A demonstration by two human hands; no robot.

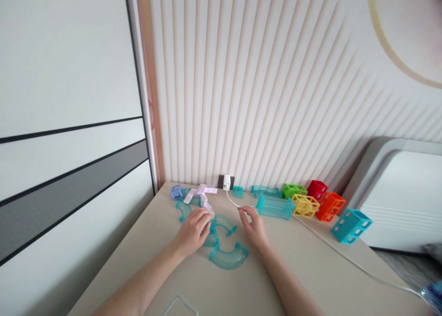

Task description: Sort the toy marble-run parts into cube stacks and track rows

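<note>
My left hand [195, 230] is closed, its fingers curled together beside clear teal curved track pieces. Whatever lies under the fingertips is hidden. One teal curved piece [229, 258] rests on the table in front of my hands, and another arc [223, 222] lies between them. My right hand [253, 225] is open to the right of these pieces, with thumb and fingers apart and nothing in them. Just beyond the left fingers is a pale lilac branching piece [203, 195], near another teal curve [184, 210].
Right of my right hand stands a ribbed teal frame [275, 207]. Beyond it are yellow [305, 206], green [293, 190], red [316, 190], orange [330, 206] and blue [351, 226] block frames. A small blue cube [177, 192] sits far left. A white charger [226, 182] trails a cable.
</note>
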